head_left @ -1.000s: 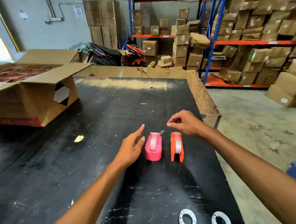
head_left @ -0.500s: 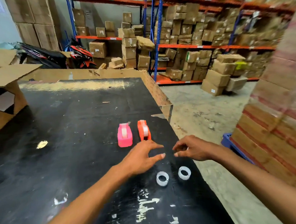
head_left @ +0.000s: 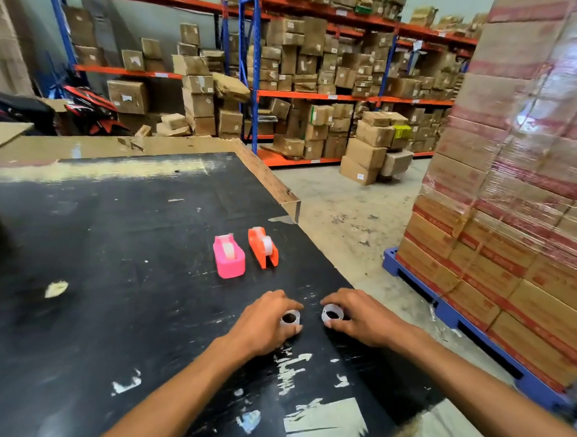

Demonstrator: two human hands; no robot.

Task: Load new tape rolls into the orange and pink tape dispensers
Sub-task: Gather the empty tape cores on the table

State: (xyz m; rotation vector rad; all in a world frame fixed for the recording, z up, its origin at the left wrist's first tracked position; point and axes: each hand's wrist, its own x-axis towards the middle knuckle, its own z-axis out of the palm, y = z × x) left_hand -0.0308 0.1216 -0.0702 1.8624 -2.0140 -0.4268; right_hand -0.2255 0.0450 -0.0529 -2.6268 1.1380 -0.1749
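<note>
Hands: left and right each pinch 1 tape roll on table.

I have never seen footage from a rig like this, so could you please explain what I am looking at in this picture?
There is no machine here: a person wears a camera on the head, looking forward and down, so both bare arms reach in from the bottom. The left hand has its fingers around one small white ring, and the right hand around another white ring; both seem to sit on the black table. They look like tape rolls or bare cores. Farther away stand a pink tape dispenser and an orange tape dispenser, side by side, each already showing a roll. Behind are warehouse shelves of cardboard boxes.
</note>
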